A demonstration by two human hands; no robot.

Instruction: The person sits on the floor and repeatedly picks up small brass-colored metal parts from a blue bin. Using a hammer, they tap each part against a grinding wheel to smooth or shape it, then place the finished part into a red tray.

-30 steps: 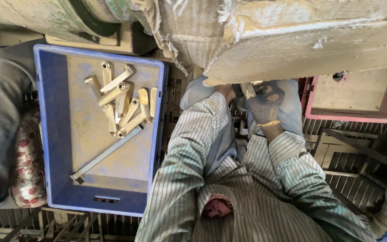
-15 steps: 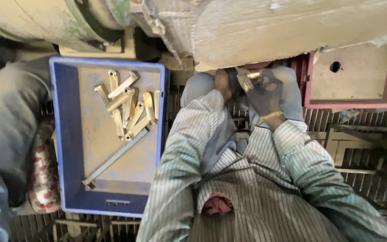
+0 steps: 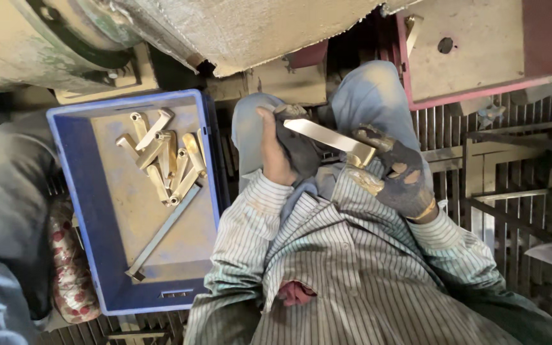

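Bar: we hold one flat, pale metal bar (image 3: 328,137) over our lap, in front of our knees; it is the single piece out of the tray.
Long axis: it runs from about 10 o'clock at the left end down to about 4 o'clock at the right end, slightly tilted.
Left hand (image 3: 275,148): bare, curled around a dark cloth (image 3: 298,148) and pressed against the bar's left end; fingers closed on cloth and metal together.
Right hand (image 3: 396,174): in a worn dark glove, closed on the bar's right end, thumb on top.
Nearer hand: both touch the bar, one at each end, so neither has to reach; the bar lies between them.
Tray: one blue plastic tray (image 3: 75,191) sits at 9 o'clock from the hands, well apart, on the slatted floor.
Tray contents: a heap of similar short brass-coloured pieces (image 3: 161,156), roughly nine though overlap makes the count unsure, plus one long grey rod (image 3: 161,235) lying diagonally below them.
Surroundings: a large dusty machine body (image 3: 237,32) at 12 o'clock, one red-edged metal plate (image 3: 480,51) at 1 o'clock, a floral fabric bundle (image 3: 68,281) at 8 o'clock beside the tray.
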